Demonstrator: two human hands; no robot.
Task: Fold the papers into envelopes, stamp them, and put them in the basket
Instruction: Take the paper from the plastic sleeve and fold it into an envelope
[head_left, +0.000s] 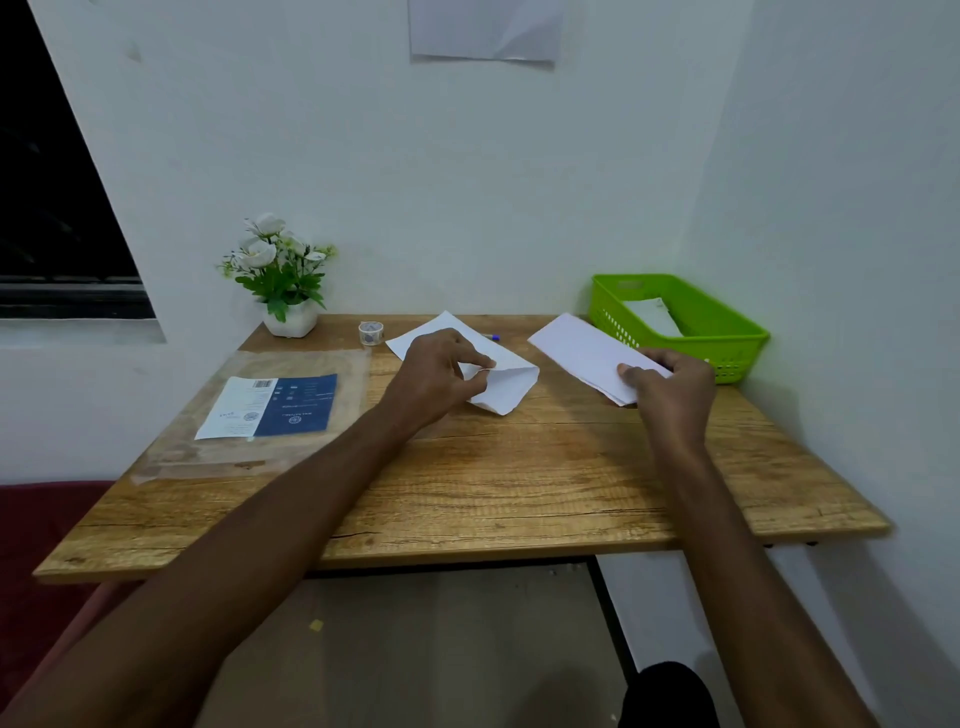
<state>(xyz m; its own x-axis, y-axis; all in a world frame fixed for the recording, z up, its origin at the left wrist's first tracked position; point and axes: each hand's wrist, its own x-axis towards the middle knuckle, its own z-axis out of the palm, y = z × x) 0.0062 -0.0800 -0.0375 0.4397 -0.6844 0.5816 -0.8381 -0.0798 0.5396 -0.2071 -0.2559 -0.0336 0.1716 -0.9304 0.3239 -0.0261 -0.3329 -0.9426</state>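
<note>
A white envelope (506, 387) lies open-mouthed at the middle of the wooden table (467, 483), on top of a white sheet (441, 330). My left hand (439, 376) pinches the envelope's flap edge between thumb and forefinger. A folded white paper (582, 351) lies to the right, and my right hand (672, 392) grips its near end. The green basket (727, 332) stands at the back right corner with a white folded paper (652, 314) inside. A small roll of stamp stickers (370, 332) sits behind the envelope.
A white pot of artificial flowers (283, 275) stands at the back left. A clear plastic sleeve with a blue and white card (270, 405) covers the table's left part. A pen (492, 336) peeks out behind the sheet. Walls close in behind and to the right.
</note>
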